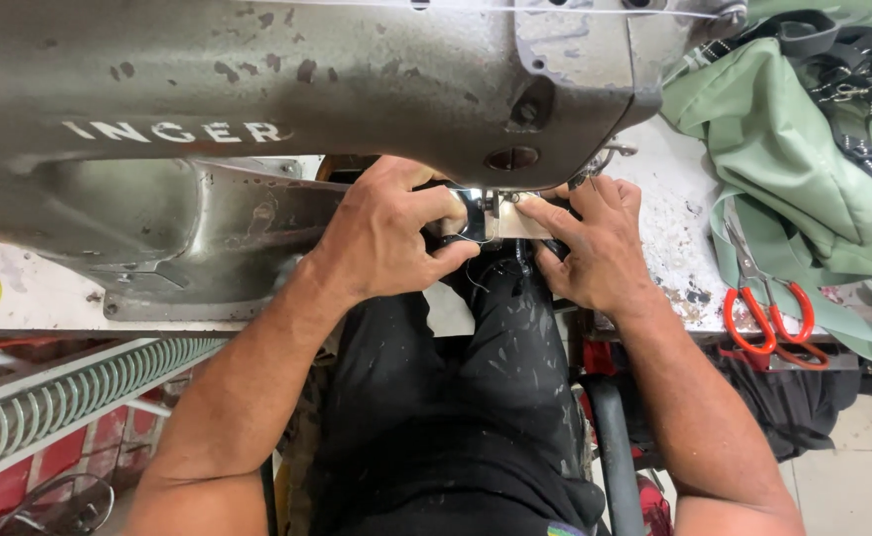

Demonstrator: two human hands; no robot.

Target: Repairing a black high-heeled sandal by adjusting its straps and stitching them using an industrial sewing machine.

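I see my left hand [381, 238] curled tight, thumb and fingers pinching the black fabric [496, 328] just left of the needle area under the grey sewing machine head [287, 89]. My right hand [600, 248] lies flatter — forefinger stretched out and pressing the material by the presser foot [500, 210], the other fingers bent against it. The fabric sits between both sets of fingertips and hangs down off the table edge toward my lap. Red-handled scissors [768, 318] rest on the worn table [669, 218], beside a green bag [803, 169].
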